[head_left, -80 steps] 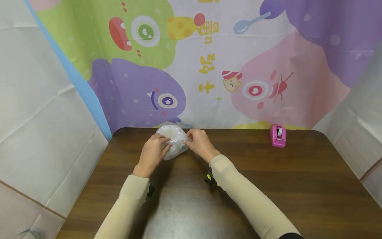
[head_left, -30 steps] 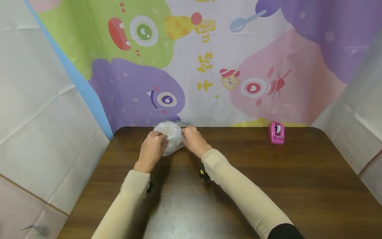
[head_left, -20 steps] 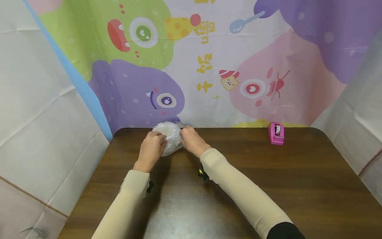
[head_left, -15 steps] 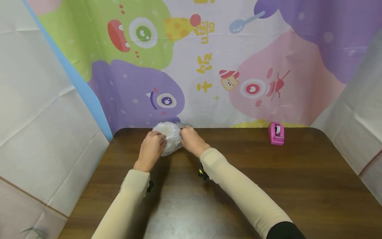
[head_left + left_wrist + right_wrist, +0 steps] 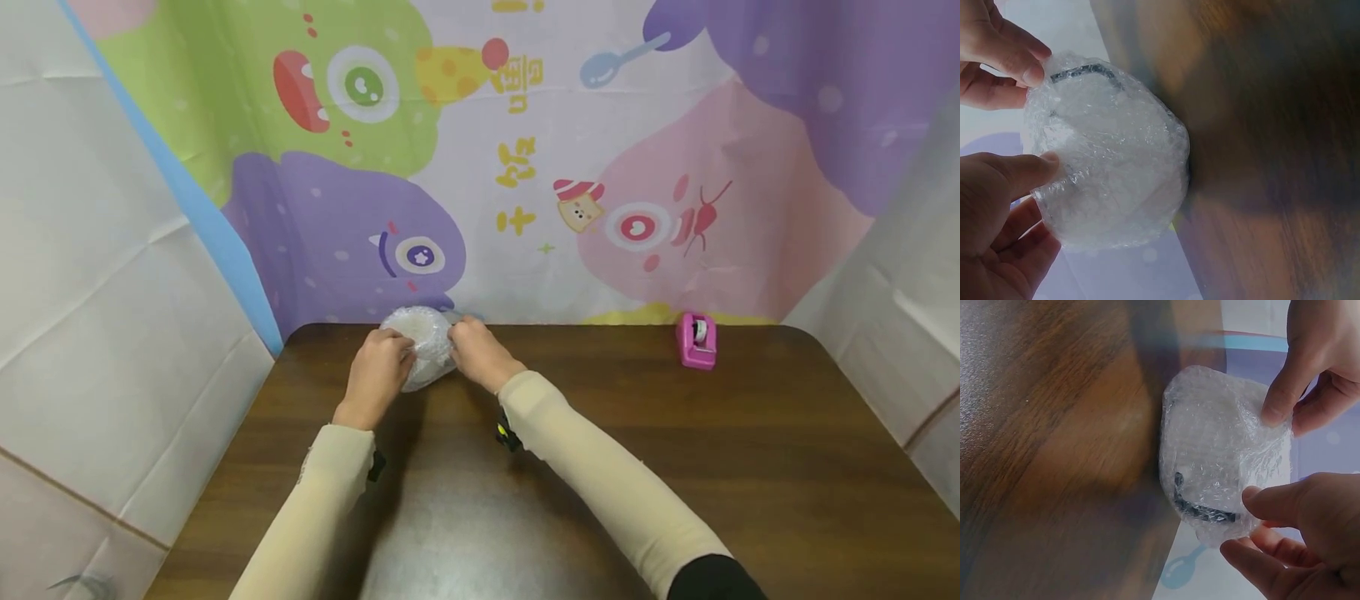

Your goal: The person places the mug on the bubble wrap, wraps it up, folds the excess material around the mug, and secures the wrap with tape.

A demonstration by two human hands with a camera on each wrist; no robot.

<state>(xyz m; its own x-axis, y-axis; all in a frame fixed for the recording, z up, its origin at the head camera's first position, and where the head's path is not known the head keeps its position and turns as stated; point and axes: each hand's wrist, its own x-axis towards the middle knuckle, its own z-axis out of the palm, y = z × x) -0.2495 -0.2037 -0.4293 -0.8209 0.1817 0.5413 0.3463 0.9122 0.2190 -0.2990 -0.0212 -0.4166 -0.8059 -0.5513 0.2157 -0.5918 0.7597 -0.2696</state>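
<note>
A bundle in clear bubble wrap (image 5: 426, 332) stands at the far left part of the table. Something whitish is inside it, and a dark curved strip (image 5: 1209, 514) shows through the wrap in the right wrist view; what the wrapped thing is stays hidden. My left hand (image 5: 373, 373) pinches the bundle's top edge on its left side, thumb (image 5: 1032, 172) on the near face and the other fingers behind. On the opposite side my right hand (image 5: 483, 354) pinches the wrap near the corner, beside the dark strip, between thumb and fingers.
A pink tape dispenser (image 5: 697, 342) with a roll in it stands at the table's back right. The dark wooden table (image 5: 600, 433) ends at a printed cartoon curtain (image 5: 525, 275) just behind the bundle. Pale panels rise on both sides.
Both hands and the bundle have shifted slightly left. My right hand has moved in closer to my left, and the left fingers have drawn together on the wrap. The tape dispenser has stayed put.
</note>
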